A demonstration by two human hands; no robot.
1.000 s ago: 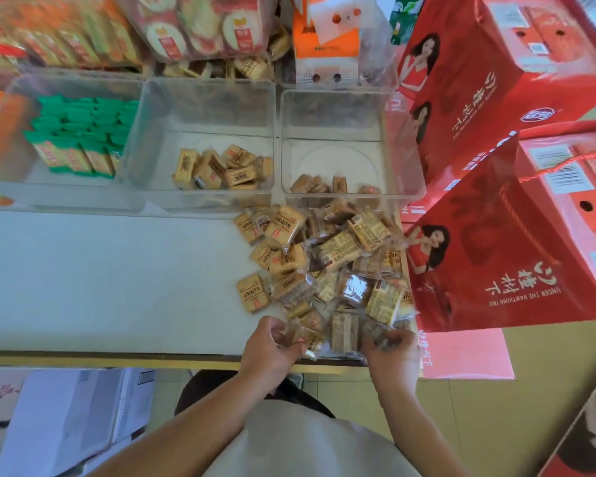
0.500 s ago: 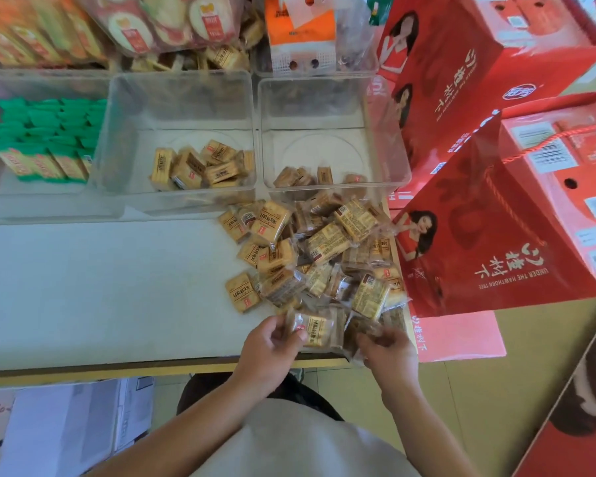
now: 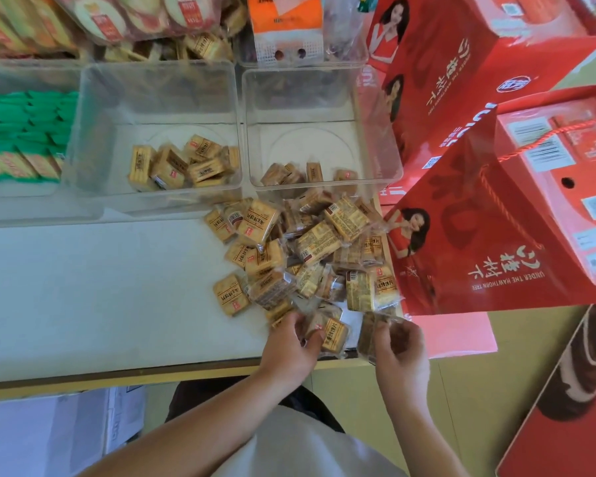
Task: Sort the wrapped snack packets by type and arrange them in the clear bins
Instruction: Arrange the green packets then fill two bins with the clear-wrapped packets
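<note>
At the near edge of the white table (image 3: 100,287), the left hand (image 3: 288,349) has its grip closed in a pinch, thumb and fingers curled round a yellow packet (image 3: 334,333) that lies tilted at the near end of the heap. Just beside it, the right hand (image 3: 401,349) has its grip curled round a brown packet (image 3: 367,333), held at the table's right front corner; clear wrapper sticks up above the fingers. The two hands are near each other but apart. Beyond them the loose pile of wrapped packets (image 3: 310,246) spreads over the right part of the table, yellow and brown ones mixed and overlapping, reaching up to the front walls of the bins. The middle clear bin (image 3: 159,94) holds a small cluster of yellow packets (image 3: 183,166) against its front wall. The right clear bin (image 3: 300,94), touching it side by side, has a few brown packets (image 3: 289,173) lined along its front wall. The left clear bin (image 3: 25,77) is stacked with green packets (image 3: 25,132). Red gift boxes (image 3: 489,242) stand just to the right of the table, close beside the pile.
</note>
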